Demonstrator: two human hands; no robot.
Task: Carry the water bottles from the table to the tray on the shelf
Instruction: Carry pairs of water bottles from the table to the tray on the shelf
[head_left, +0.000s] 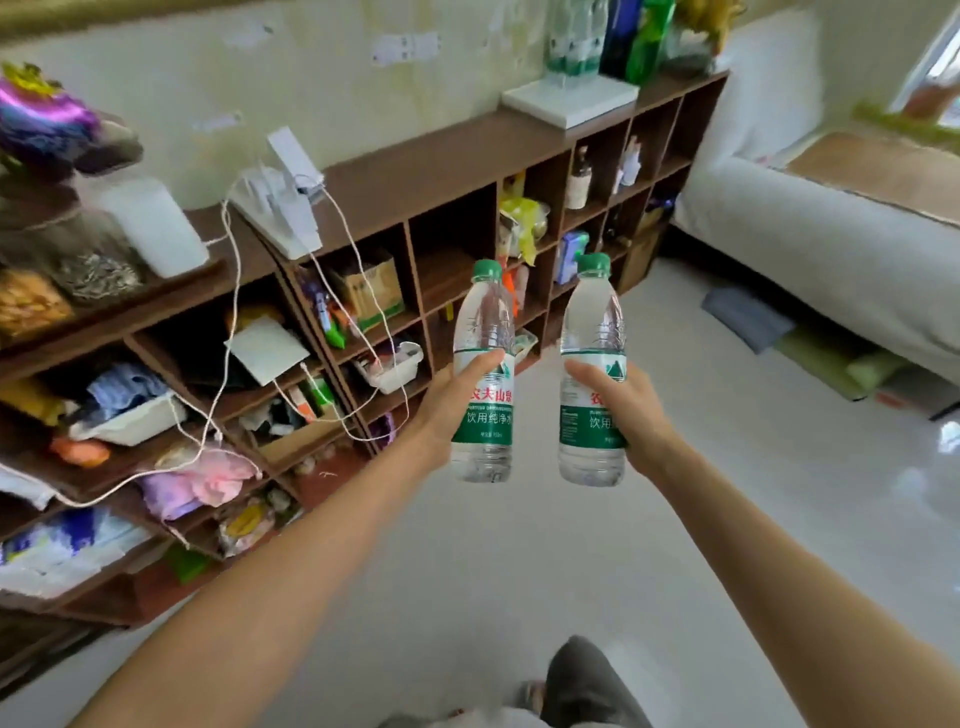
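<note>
two held bottles (483, 374), one tray (570, 101)

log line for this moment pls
phase: carrying | left hand: grips left bottle upright | right hand: grips right bottle upright | white tray: on shelf top, bottles already on it

Bright daylight, blurred edges, wide-angle distortion
</note>
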